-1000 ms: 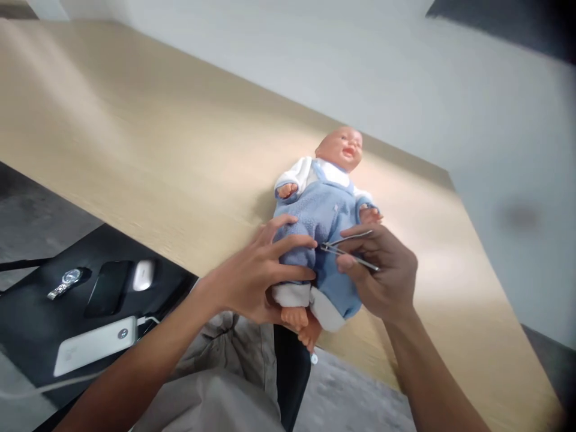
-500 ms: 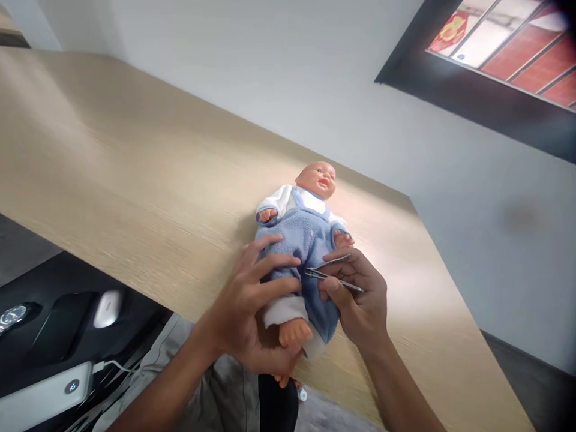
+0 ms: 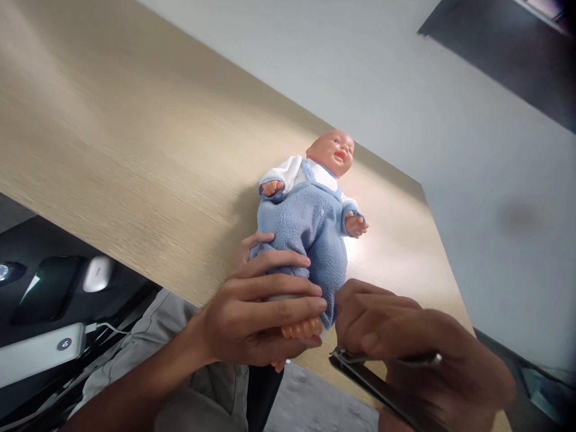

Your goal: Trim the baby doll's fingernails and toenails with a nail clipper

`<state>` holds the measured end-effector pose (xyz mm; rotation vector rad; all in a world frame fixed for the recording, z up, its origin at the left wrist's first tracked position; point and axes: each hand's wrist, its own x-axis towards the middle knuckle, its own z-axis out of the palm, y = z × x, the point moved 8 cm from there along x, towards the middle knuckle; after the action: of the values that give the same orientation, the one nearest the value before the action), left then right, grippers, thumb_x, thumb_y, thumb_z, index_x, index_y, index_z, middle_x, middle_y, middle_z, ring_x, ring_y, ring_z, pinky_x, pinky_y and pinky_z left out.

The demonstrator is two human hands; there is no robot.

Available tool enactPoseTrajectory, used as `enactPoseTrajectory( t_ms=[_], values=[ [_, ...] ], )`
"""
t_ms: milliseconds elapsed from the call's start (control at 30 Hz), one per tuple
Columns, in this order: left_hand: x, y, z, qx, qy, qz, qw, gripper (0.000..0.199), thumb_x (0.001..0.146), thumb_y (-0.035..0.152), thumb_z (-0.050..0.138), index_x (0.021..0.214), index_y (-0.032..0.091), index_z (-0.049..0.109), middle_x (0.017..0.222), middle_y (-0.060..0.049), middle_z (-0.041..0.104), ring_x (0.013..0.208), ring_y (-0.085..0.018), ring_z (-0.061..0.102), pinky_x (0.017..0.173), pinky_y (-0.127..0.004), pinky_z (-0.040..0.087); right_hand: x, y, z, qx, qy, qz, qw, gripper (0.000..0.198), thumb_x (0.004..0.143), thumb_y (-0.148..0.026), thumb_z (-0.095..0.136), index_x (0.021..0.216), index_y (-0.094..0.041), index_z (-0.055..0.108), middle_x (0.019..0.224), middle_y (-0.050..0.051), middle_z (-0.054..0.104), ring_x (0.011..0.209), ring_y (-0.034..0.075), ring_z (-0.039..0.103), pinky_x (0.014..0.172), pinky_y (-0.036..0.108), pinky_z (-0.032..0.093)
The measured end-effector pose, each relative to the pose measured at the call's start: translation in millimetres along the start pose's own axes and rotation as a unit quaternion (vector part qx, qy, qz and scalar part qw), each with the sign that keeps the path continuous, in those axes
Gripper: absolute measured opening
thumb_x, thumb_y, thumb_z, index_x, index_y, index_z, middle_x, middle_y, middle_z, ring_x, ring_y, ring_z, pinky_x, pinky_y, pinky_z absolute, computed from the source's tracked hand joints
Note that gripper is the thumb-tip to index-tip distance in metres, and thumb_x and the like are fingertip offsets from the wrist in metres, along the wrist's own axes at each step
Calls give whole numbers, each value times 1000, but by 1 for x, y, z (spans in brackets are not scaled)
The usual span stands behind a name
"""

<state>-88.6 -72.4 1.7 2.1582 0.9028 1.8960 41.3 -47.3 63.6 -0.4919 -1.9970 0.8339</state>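
Note:
A baby doll (image 3: 292, 210) in blue fleece overalls and a white top lies on its back on the wooden table (image 3: 148, 162), head towards the wall. My left hand (image 3: 252, 312) is wrapped round the doll's lower leg and foot, with the orange toes (image 3: 302, 329) showing between the fingers and thumb. Close to the camera, my right hand (image 3: 414, 342) grips a metal nail clipper (image 3: 373, 384), its jaws pointing left and its lever apart from the body. The clipper is clear of the toes. The doll's other foot is mostly hidden.
At lower left, a black surface holds a white power bank (image 3: 40, 354) with a cable, a dark phone (image 3: 47, 288), a small white case (image 3: 98, 273) and a watch (image 3: 9, 273). A grey wall (image 3: 360, 72) borders the table's far edge.
My right hand has drawn back from the doll's legs towards the camera with the nail clipper. My left fingers have slid down and closed more over the foot. The view has shifted.

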Motion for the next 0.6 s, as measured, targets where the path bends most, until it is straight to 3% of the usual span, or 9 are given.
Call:
enactPoseTrajectory(
  t_ms=[233, 400, 600],
  values=[
    [0, 4, 2, 18, 15, -20, 1000, 8, 93, 25, 67, 97, 20, 72, 91, 3, 82, 97, -18, 76, 117, -46, 40, -9, 7, -1, -18, 64, -13, 998, 32, 87, -44, 82, 92, -15, 68, 61, 1, 59, 49, 14, 54, 51, 32, 47],
    [-5, 1, 3, 26, 11, -43, 999, 10, 93, 28, 69, 102, 24, 70, 93, 8, 81, 101, -16, 76, 120, -46, 40, -10, 4, 1, -45, 55, -25, 997, 35, 88, -47, 80, 91, -15, 67, 60, 1, 59, 51, 15, 58, 54, 33, 51],
    [-7, 0, 5, 29, 0, -35, 999, 15, 92, 27, 70, 106, 24, 70, 98, 7, 82, 102, -16, 75, 116, -43, 43, -4, -3, 2, -136, 4, 68, 988, 30, 86, -51, 80, 87, -22, 70, 63, 2, 64, 58, 19, 65, 62, 36, 59]
  ],
)
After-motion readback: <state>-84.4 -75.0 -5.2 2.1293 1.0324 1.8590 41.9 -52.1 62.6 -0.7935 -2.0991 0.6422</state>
